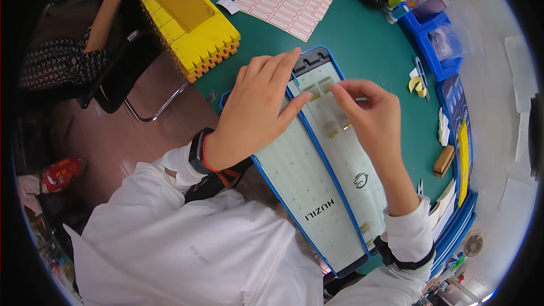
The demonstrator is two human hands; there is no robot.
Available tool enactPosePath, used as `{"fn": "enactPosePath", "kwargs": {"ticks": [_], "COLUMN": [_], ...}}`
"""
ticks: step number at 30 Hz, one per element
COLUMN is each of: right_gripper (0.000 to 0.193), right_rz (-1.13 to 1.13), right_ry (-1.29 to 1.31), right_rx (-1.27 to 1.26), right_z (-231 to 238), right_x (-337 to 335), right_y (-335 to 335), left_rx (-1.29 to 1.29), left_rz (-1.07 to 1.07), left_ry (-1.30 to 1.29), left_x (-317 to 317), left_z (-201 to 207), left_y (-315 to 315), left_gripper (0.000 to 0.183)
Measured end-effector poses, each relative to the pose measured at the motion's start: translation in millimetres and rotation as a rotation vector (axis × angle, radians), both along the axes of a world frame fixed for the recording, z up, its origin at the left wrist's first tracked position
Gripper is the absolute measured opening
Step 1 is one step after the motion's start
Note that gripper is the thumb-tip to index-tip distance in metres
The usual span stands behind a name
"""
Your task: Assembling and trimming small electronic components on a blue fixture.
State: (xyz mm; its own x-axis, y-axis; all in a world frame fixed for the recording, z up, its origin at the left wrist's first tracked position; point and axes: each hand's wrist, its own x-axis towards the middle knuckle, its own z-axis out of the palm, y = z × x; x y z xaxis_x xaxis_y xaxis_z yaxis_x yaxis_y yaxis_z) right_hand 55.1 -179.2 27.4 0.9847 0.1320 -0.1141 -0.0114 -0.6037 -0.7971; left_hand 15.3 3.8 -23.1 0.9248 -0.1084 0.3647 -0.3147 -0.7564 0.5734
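Observation:
A long, pale two-panel case (292, 184) with blue edges lies slanted before me, its two halves joined along a blue middle strip. My left hand (258, 102) rests over the upper part of the left half, fingers stretched out and thumb reaching across the strip. On the upper right half sit several small ribbed pieces (315, 92), clear with gold-yellow edges. Beside them my right hand (371, 110) is closed in a pinch, thumb against forefinger; whatever it holds is too small to make out. Another small ribbed piece (366, 231) lies near the lower end, by my right wrist.
The green table (362, 39) carries a yellow comb-edged stack (187, 14) at the left and red-lined label sheets (283, 0) at the back. Blue bins (439, 51), a wooden block (443, 161) and pliers (420, 187) line the right. Another person's arm (107, 11) shows far left.

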Motion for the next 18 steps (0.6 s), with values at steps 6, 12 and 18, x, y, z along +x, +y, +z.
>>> {"fn": "enactPosePath", "kwargs": {"ticks": [6, 12, 18], "right_gripper": [0.015, 0.015, 0.017], "right_rz": [0.047, 0.053, 0.083], "right_ry": [-0.039, 0.001, 0.025], "right_rx": [0.076, 0.061, 0.012], "right_z": [-19.1, -18.3, -14.6], "right_x": [18.8, 23.2, 27.1], "right_y": [23.1, 26.2, 26.6], "left_rx": [0.035, 0.064, 0.062], "left_rz": [0.0, 0.014, 0.001], "left_ry": [0.034, 0.034, 0.013], "left_x": [-2.3, -2.2, -3.3], "left_z": [2.7, 3.1, 3.3], "left_y": [1.7, 1.8, 1.8], "left_gripper": [0.062, 0.063, 0.063]}}
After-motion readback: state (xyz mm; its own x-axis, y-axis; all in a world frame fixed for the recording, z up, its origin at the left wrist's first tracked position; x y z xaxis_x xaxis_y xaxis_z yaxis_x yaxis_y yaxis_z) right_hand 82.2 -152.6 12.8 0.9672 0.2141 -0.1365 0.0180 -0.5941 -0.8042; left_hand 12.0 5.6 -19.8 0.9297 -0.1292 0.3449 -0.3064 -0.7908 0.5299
